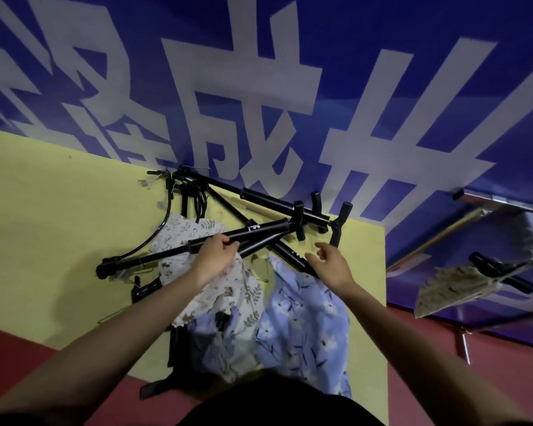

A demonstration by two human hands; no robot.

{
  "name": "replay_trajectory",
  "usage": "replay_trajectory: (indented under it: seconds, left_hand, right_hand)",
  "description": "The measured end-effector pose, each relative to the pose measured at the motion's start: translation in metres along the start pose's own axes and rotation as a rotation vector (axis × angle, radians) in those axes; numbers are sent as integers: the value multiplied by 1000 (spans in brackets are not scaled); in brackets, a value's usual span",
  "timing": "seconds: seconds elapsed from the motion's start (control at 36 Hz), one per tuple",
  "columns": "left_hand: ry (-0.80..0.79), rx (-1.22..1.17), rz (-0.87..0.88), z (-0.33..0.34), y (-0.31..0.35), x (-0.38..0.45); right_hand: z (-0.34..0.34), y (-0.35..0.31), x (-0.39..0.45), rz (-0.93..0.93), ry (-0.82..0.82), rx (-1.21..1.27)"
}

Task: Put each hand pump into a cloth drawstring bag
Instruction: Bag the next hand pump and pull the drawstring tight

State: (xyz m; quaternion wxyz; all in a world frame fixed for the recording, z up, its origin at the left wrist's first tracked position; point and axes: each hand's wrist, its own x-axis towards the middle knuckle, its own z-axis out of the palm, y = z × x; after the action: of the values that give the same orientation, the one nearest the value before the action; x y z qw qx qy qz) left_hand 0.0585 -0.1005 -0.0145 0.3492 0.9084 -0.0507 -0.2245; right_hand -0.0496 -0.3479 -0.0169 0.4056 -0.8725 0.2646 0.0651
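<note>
Nearest, the blue floral bag (302, 327) lies unfilled while the left hand (217, 256) clenches one black pump (197, 245) and the right hand (331, 262) hovers released; bagging it likely needs the mouth spread.

A yellow worktop (43, 216) carries a tangle of black hand pumps (277, 207) at its far edge. Nearer than the pumps lie a white leaf-print cloth bag (228, 290) and, right of it, a blue flowered bag (305, 318).
</note>
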Motion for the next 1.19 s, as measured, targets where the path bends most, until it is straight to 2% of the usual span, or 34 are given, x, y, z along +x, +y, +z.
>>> replay_trajectory:
  seconds: [0.14, 0.19, 0.33, 0.47, 0.61, 0.81, 1.03, 1.11, 1.19]
  left_hand:
    - [85, 187, 47, -20, -10, 45]
    - [43, 282, 87, -20, -12, 58]
    - [-213, 532, 173, -10, -23, 78]
    - [-193, 650, 382, -12, -37, 84]
    - [-201, 698, 488, -25, -32, 78]
    - [-132, 828, 628, -47, 4, 68]
    - [-78, 664, 600, -58, 14, 46]
    - [7, 647, 568, -63, 16, 37]
    - [202, 589, 562, -76, 15, 22]
  right_hand:
    - [13, -46, 49, 23, 64, 135]
    - [18, -51, 67, 68, 48, 177]
    - [31, -50, 90, 110, 7, 206]
    - [33, -39, 100, 167, -9, 275]
    - [28, -36, 91, 195, -56, 467]
    - [25, -23, 68, 402, -195, 729]
    - [21, -21, 30, 335, -60, 822]
    - [20, -20, 20, 324, -53, 864]
    - [17, -19, 11, 309, -60, 914]
